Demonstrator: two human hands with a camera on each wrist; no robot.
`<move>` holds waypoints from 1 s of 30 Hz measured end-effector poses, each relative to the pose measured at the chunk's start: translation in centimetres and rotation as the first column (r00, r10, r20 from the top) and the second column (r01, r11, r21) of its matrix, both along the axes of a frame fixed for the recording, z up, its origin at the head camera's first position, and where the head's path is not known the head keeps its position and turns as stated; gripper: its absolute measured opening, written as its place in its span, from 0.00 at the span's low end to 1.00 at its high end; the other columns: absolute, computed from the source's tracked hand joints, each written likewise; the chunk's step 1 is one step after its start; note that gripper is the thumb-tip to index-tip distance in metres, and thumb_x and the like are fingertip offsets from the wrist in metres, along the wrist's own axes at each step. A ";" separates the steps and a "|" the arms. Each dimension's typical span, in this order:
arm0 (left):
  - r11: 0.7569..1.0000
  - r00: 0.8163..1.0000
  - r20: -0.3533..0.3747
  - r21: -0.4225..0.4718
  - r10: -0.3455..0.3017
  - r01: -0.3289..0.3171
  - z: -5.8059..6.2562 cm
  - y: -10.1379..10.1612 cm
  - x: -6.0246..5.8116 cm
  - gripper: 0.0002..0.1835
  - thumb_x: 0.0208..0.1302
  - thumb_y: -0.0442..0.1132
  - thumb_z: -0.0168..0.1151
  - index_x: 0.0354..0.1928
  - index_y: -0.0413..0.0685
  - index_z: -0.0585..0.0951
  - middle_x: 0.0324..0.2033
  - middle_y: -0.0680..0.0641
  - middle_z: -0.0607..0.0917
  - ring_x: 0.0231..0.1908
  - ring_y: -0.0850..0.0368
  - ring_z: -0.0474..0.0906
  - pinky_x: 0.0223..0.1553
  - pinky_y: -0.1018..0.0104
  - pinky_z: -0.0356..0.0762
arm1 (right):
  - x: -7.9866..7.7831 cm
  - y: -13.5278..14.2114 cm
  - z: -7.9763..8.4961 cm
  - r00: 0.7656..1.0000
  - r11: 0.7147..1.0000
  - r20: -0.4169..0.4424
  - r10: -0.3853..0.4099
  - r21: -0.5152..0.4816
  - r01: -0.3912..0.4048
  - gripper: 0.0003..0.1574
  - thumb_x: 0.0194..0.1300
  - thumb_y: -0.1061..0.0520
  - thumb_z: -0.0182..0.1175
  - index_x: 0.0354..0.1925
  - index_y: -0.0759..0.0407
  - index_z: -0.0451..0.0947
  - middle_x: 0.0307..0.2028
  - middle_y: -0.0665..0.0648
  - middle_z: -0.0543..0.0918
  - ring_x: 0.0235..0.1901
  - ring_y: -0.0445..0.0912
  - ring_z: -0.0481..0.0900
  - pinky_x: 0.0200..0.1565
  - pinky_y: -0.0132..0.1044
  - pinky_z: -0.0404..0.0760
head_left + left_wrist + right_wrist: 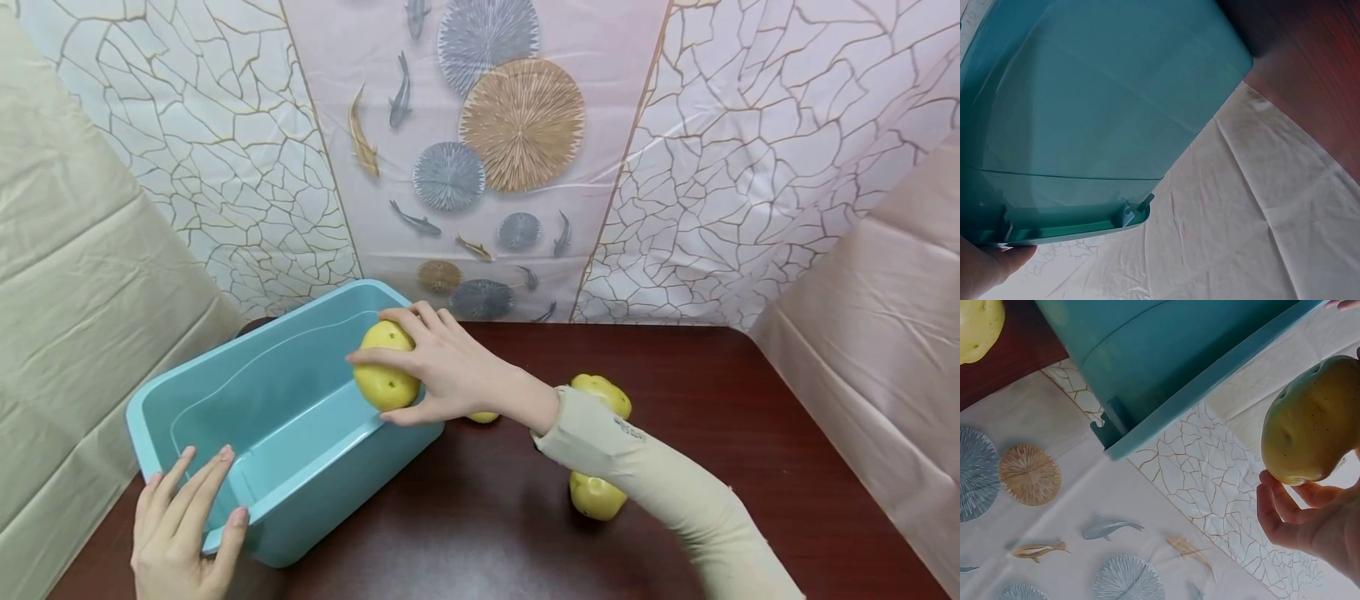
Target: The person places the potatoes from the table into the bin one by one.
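A yellow potato (386, 385) with small dark eyes is gripped by my right hand (442, 367), over the near rim of a blue plastic bin (330, 483). In the right wrist view the fingers and thumb curl around the lumpy potato (1310, 419), above the bin's edge. My left hand (176, 533) rests on the bin's near left corner, fingers reaching over the rim and the thumb outside. The left wrist view has the bin's outer wall (1104, 112) with that hand's thumb (1019, 256) at the rim. The visible inside of the bin shows bare floor.
More yellow potatoes lie on the dark red table (712, 433): one potato (603, 393) behind my right sleeve, another potato (596, 497) in front of it, and one potato (482, 417) mostly hidden beneath the wrist. Patterned cloth (480, 167) hangs at the back.
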State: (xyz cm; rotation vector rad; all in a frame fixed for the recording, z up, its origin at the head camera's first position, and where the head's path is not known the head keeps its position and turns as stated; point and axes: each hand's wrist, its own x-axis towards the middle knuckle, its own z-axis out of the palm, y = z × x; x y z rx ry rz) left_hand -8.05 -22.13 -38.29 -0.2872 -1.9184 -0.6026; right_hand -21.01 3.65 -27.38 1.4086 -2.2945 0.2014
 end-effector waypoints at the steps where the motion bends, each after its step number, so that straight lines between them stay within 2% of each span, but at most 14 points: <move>1: 1.000 1.000 0.000 0.001 -0.001 0.001 0.0 0.0 0.0 0.28 0.60 0.56 0.49 0.46 0.38 0.80 0.53 0.65 0.74 0.60 0.61 0.65 0.63 0.54 0.52 | 0.0 -0.1 0.0 1.000 1.000 0.001 -0.002 0.002 0.002 0.38 0.44 0.30 0.57 0.56 0.32 0.66 0.58 0.56 0.63 0.53 0.48 0.60 0.43 0.39 0.63; 7: 1.000 1.000 0.002 0.004 -0.001 0.001 -0.1 -0.1 0.0 0.28 0.60 0.56 0.49 0.46 0.39 0.80 0.53 0.64 0.75 0.60 0.60 0.66 0.63 0.55 0.52 | 0.0 -0.8 0.4 1.000 1.000 -0.016 -0.016 0.026 0.016 0.38 0.44 0.29 0.55 0.57 0.31 0.65 0.58 0.55 0.63 0.53 0.48 0.61 0.43 0.38 0.63; 13: 1.000 0.999 -0.032 0.009 -0.014 0.014 0.3 0.2 0.0 0.28 0.60 0.56 0.49 0.45 0.37 0.80 0.52 0.66 0.74 0.60 0.61 0.66 0.63 0.59 0.52 | 0.0 -1.5 1.1 1.000 0.999 -0.011 -0.020 0.048 0.020 0.38 0.45 0.30 0.55 0.57 0.32 0.65 0.58 0.56 0.62 0.53 0.49 0.60 0.43 0.39 0.64; 18: 1.000 0.999 -0.031 0.011 -0.012 0.013 0.6 0.4 0.1 0.28 0.60 0.56 0.49 0.45 0.36 0.80 0.52 0.67 0.73 0.60 0.63 0.65 0.63 0.61 0.52 | 0.0 -2.0 1.2 0.999 0.997 -0.025 -0.038 0.068 0.040 0.38 0.45 0.30 0.54 0.57 0.31 0.64 0.58 0.55 0.63 0.53 0.48 0.60 0.42 0.38 0.64; 24: 1.000 1.000 -0.024 0.011 -0.004 0.004 0.1 0.1 0.0 0.28 0.60 0.56 0.49 0.45 0.37 0.80 0.52 0.65 0.75 0.60 0.61 0.66 0.63 0.61 0.52 | -0.3 -2.5 1.0 0.996 0.993 -0.057 -0.062 0.096 0.067 0.38 0.45 0.29 0.54 0.57 0.30 0.64 0.58 0.54 0.63 0.54 0.47 0.60 0.42 0.38 0.65; 30: 1.000 1.000 -0.005 0.006 0.003 -0.003 -0.5 -0.4 -0.2 0.26 0.59 0.55 0.50 0.46 0.39 0.80 0.51 0.57 0.78 0.60 0.57 0.67 0.63 0.59 0.52 | -0.6 -3.0 0.8 0.995 0.990 -0.058 -0.077 0.113 0.083 0.38 0.46 0.29 0.53 0.57 0.30 0.63 0.58 0.54 0.62 0.55 0.47 0.59 0.42 0.39 0.64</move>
